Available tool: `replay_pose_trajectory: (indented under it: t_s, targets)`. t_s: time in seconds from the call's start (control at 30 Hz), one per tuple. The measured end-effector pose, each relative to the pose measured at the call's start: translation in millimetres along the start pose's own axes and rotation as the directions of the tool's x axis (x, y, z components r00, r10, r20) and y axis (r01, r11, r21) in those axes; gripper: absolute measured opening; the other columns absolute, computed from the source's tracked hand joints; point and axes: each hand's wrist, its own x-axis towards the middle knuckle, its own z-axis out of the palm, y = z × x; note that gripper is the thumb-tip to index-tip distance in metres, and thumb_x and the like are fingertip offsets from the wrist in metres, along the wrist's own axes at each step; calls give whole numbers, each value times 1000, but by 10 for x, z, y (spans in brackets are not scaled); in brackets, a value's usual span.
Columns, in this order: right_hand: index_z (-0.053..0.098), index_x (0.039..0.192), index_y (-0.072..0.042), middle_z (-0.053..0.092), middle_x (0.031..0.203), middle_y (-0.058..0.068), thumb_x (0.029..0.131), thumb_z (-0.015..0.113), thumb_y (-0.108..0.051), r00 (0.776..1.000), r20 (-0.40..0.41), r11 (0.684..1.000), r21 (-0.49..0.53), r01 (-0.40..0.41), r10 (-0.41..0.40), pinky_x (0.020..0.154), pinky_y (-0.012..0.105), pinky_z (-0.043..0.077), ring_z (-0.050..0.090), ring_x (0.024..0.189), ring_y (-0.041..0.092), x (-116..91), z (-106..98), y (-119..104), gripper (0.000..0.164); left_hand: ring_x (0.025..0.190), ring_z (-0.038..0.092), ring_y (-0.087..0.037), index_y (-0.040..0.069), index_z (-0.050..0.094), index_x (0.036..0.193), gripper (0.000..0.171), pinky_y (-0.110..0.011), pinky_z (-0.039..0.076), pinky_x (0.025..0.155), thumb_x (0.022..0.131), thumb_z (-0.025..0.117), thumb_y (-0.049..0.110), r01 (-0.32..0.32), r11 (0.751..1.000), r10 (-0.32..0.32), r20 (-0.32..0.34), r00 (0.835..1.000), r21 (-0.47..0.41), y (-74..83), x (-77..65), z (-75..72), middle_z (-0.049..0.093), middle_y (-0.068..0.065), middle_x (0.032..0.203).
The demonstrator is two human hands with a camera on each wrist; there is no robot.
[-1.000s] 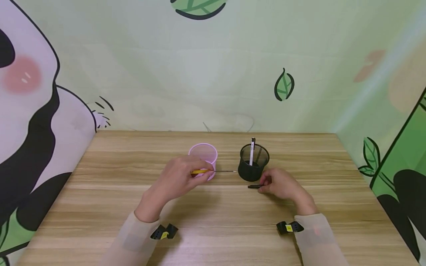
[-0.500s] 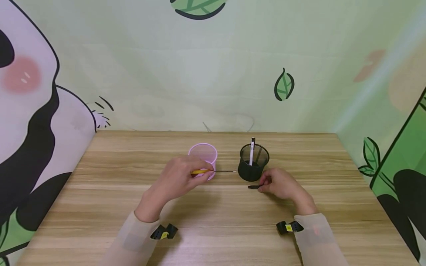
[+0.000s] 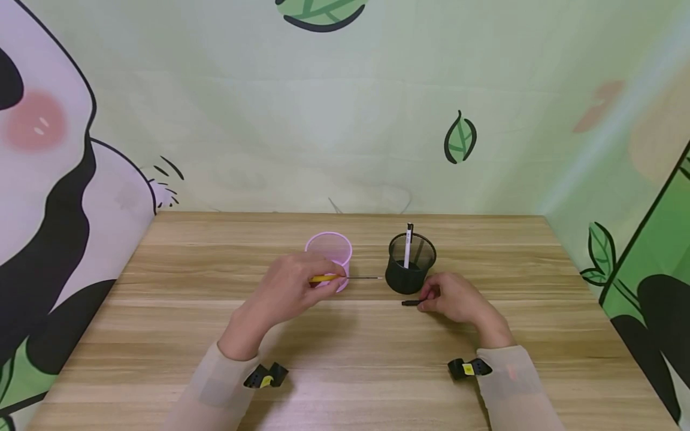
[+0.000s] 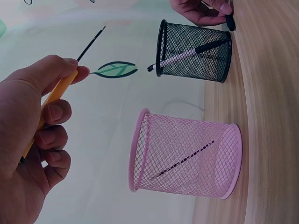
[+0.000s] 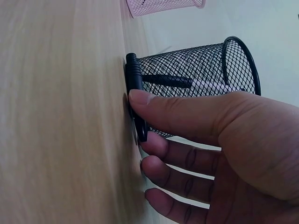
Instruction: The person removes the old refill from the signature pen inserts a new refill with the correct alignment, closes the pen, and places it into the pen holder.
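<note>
My left hand (image 3: 293,284) holds a yellow pen barrel (image 4: 60,87) between thumb and fingers. From its front a thin dark refill (image 4: 90,44) sticks out, pointing right towards the black holder in the head view. With thumb and index finger my right hand (image 3: 455,298) pinches a short black ribbed pen piece (image 5: 134,72) low against the table, just in front of the black mesh pen holder (image 3: 405,280). A white pen with a black grip (image 3: 408,251) leans inside that holder. Left of it stands a pink mesh pen holder (image 4: 177,130), partly hidden by my left hand in the head view.
A thin dark rod (image 4: 184,159) shows through the pink mesh. Both holders stand upright on the wood-grain table (image 3: 345,371), short of its back edge. Behind is a pale green wall (image 3: 215,108) with a painted panda and leaves. Each wrist carries a small black camera (image 3: 266,377).
</note>
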Motion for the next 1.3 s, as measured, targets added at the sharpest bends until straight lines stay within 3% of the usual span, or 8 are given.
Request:
replay_pose_trajectory:
  t_s: [0.53,0.9,1.3]
  targets:
    - [75,92,-11,67,82,-2,85,84,-21,1000,0,999,34,5,-5,69,29,46,57,75,12,-3,-37,19,16,66,63,-5,18,79,90,5,-22,48,59,92,79,23,10,1000,-10,17,1000,-1,-8,2,3,76,9,84]
    - [75,98,-9,67,88,1,85,84,-20,999,2,996,79,-38,38,72,32,48,58,80,16,-30,-79,24,20,67,66,-8,19,79,90,8,-23,50,61,95,77,26,17,1000,-17,22,1000,-5,-9,-4,6,76,9,84]
    - [75,102,-8,68,89,1,87,83,-26,999,-3,997,61,-42,42,69,31,49,59,79,15,-123,-242,-45,24,67,67,-10,18,78,90,9,-23,51,62,95,76,26,23,1000,-23,35,999,-16,-1,-1,17,76,8,84]
